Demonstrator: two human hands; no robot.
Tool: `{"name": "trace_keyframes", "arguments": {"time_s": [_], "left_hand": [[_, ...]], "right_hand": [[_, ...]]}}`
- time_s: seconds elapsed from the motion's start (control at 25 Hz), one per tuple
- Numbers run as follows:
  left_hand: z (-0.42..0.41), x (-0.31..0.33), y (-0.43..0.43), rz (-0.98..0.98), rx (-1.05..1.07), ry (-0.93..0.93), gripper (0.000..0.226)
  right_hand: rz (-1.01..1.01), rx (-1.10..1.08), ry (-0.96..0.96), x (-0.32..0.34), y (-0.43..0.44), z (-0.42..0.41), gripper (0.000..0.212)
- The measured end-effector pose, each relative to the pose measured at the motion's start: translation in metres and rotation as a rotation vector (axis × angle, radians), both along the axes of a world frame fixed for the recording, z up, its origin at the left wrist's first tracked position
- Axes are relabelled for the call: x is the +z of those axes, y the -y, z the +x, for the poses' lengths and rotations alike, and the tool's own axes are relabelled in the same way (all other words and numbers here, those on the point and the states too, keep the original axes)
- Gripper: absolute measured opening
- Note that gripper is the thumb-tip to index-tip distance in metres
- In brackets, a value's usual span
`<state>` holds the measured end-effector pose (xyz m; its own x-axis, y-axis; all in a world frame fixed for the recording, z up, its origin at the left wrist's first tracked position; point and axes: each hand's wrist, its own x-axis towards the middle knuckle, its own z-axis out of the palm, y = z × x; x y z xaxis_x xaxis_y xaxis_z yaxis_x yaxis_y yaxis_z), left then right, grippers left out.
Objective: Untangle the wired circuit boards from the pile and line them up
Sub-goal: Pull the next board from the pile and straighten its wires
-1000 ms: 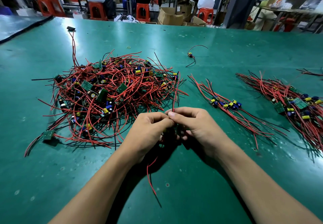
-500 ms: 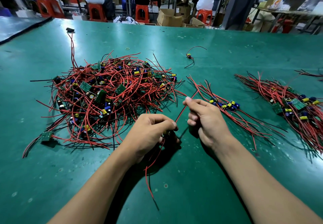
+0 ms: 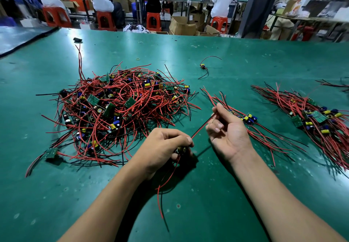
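A tangled pile of small green circuit boards with red and black wires lies on the green table, left of centre. My left hand grips one circuit board just in front of the pile; most of the board is hidden in my fingers. Its red wire stretches up and right to my right hand, which pinches the wire near its end. More wires of that board hang toward me. A lined-up row of boards lies behind my right hand.
A second, larger lined-up bundle lies at the far right. One loose board with wires sits farther back, near a yellow rubber band. A small black piece lies at the back left. People sit on orange stools beyond the table.
My hands were together over the board. My right hand has since slid up and right along the red wire, pulling it straight, while my left hand stayed holding the board.
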<state>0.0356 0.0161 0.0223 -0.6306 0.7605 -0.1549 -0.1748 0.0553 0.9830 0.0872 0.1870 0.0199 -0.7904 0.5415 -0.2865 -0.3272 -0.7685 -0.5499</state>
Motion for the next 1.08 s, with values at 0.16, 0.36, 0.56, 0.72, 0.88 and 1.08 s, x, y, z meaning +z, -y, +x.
{"name": "trace_keyframes", "arguments": {"time_s": [0.16,0.36,0.56,0.72,0.88,1.08], "left_hand": [[-0.001,0.0,0.001,0.001,-0.007,0.011,0.019],[0.0,0.006,0.002,0.094,0.092,0.086,0.013],[-0.002,0.018,0.004,0.333,0.292,0.126,0.022],[-0.002,0.017,0.004,0.333,0.437,0.077,0.024],[0.002,0.014,0.002,0.316,0.407,0.12,0.025],[0.005,0.006,0.002,0.297,0.351,0.073,0.018]], "right_hand": [[-0.108,0.045,-0.024,0.0,-0.002,0.002,0.033],[0.211,0.079,0.097,-0.002,0.008,0.005,0.042],[1.062,0.192,0.193,-0.014,0.037,0.016,0.027],[1.161,0.233,0.127,-0.011,0.048,0.019,0.03],[1.034,0.204,0.047,-0.011,0.053,0.016,0.025],[0.757,0.154,0.048,-0.005,0.043,0.013,0.026]]}}
